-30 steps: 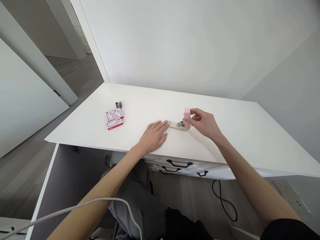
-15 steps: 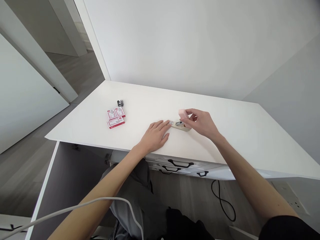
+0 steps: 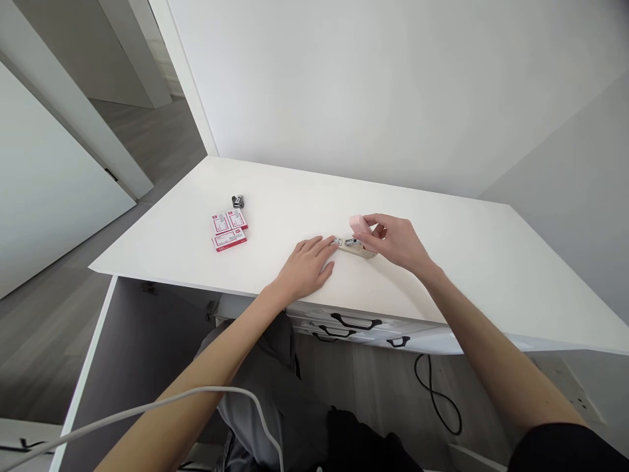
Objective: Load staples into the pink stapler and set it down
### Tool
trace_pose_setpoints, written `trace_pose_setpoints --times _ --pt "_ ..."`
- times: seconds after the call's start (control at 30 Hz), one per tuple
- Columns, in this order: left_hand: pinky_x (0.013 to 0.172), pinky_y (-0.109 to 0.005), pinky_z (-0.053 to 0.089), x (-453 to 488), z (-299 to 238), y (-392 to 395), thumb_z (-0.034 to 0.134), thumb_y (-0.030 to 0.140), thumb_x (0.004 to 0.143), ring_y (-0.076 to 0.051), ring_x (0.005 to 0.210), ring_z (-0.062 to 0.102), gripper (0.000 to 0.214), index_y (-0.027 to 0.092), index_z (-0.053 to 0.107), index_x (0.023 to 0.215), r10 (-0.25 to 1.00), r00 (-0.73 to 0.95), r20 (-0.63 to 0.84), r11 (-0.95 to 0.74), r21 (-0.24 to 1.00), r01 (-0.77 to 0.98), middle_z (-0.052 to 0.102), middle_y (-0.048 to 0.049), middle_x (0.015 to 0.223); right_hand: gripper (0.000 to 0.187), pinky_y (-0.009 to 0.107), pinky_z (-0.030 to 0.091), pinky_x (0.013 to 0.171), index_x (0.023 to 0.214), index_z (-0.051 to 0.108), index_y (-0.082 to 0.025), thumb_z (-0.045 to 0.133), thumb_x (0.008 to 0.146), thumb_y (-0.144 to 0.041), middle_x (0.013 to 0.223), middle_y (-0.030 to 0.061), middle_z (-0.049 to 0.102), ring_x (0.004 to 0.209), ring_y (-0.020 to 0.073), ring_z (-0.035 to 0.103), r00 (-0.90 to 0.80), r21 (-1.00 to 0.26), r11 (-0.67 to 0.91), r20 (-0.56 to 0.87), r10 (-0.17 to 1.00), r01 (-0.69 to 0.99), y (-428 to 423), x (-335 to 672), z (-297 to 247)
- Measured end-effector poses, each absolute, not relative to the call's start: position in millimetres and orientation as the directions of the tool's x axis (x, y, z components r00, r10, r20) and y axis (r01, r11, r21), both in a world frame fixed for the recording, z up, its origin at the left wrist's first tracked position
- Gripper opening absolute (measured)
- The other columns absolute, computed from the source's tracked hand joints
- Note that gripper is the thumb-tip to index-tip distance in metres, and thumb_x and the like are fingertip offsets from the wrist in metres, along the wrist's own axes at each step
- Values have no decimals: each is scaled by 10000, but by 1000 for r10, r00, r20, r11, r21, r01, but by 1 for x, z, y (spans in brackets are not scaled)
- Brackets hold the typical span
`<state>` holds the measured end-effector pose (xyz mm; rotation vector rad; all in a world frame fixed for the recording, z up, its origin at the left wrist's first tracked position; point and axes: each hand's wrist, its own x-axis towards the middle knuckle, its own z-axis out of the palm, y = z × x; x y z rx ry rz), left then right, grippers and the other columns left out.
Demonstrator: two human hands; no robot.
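Note:
A stapler (image 3: pixel 361 250) with a pale beige base and a pink top lies on the white tabletop (image 3: pixel 442 262), its pink top raised and its metal inner part showing. My right hand (image 3: pixel 393 242) pinches the pink top between thumb and fingers. Flat on the tabletop, my left hand (image 3: pixel 305 265) has its fingers stretched out, the fingertips touching the metal front end of the stapler's base. The rear of the stapler is partly hidden behind my right hand.
Several red-and-white small boxes (image 3: pixel 229 240) lie at the left, with a small black-and-silver object (image 3: pixel 238 201), perhaps a staple remover, behind them. Drawers with black handles (image 3: pixel 356 321) are under the front edge. A white cable (image 3: pixel 196 391) crosses my left forearm.
Almost nothing differs. The pink top of the stapler has shifted very slightly left in my right hand; my left hand stays in place.

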<state>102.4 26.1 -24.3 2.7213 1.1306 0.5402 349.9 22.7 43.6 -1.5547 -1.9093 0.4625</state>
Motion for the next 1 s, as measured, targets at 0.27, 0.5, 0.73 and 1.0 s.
trace_pose_setpoints --times 0.27,0.5,0.73,1.0 --pt "1268 -502 345 103 -23 26 372 350 1090 -295 1561 405 517 236 480 1582 716 648 260 -699 269 663 454 -48 1695 339 356 529 665 1071 774 -261 692 913 -550 857 33 784 701 225 692 -124 -611 250 242 962 751 24 351 42" --pt "1268 -507 346 103 -23 25 378 334 1085 -298 1558 411 497 232 486 1560 713 648 268 -701 273 659 468 -59 1684 303 376 532 729 1051 768 -255 708 911 -518 965 42 800 742 232 696 -146 -578 273 256 956 769 27 348 41" --pt "1225 -515 406 102 -25 24 465 312 1047 -319 1493 482 435 150 512 1449 758 565 325 -650 306 696 495 -194 1621 292 380 512 760 1058 764 -250 699 925 -502 1031 56 799 796 242 703 -155 -580 259 223 962 772 25 340 47" --pt "1149 -486 458 101 -27 24 494 248 1016 -306 1363 567 341 165 537 1344 749 541 382 -657 320 683 653 -149 1396 201 354 467 774 951 753 -197 729 916 -393 1022 75 753 812 217 658 -216 -444 262 151 965 857 33 327 47"
